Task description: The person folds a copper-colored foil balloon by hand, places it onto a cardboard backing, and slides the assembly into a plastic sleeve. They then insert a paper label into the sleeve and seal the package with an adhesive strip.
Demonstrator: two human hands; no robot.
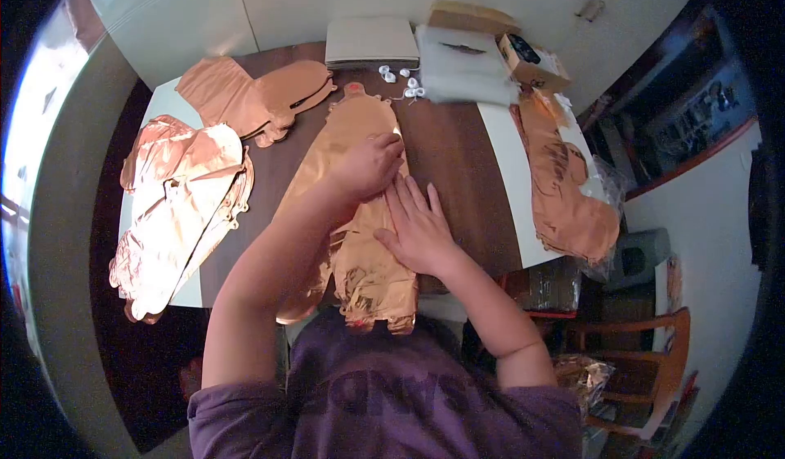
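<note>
At the far left of the bench (462, 152), a loose heap of balloons (184, 205): copper foil, flat, crumpled and shiny, overhanging the near-left edge. Just behind it, towards the back-left corner, a second stack (257, 95) of the same copper foil, smoother and duller, touching the heap at one end.

In the middle, one long foil balloon (364, 271) stretched flat from the back of the bench to the near edge, its lower end wrinkled and hanging just over that edge, against a purple shirt (384, 402). Left hand (370, 164) on top of that foil balloon, about halfway along, fingers (384, 144) curled under into a loose fist, knuckles up, pressing down; impossible to tell whether any foil is pinched inside the curl. Right hand (419, 230) just beside it and a little nearer, fingertips close against the heel of the left hand, palm down, fingers (413, 197) straight and spread, released, lying flat on the right edge of the foil and partly on bare dark wood.

At the back, past the tip of the balloon, a closed grey case (372, 40), then a few small white bits (402, 81) scattered near it, a clear plastic bag (462, 66) and a cardboard box (531, 60). Along the right edge, another pile of copper foil (564, 185), partly in clear wrap, drooping off the bench. Off the bench at lower right, a wooden chair (654, 361).
</note>
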